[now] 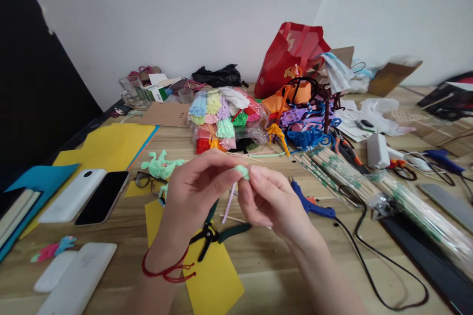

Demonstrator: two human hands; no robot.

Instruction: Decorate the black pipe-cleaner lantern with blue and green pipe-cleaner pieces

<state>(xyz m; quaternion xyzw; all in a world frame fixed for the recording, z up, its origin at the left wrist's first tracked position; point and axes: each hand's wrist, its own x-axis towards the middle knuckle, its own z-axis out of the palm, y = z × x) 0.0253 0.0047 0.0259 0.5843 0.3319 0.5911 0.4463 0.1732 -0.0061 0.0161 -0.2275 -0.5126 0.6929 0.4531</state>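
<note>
I record left hand (pixel 199 184) and right hand (pixel 273 199) pinching the green piece (pixel 242 172). It lies two o'clock from the left, ten from the right.

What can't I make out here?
- Head view: full shape of the mint-green piece, covered by the fingers.
- Head view: one handle end of the pliers, behind the left hand.
- Head view: near end of the long white slab at lower left, cut off by the bottom edge.
</note>
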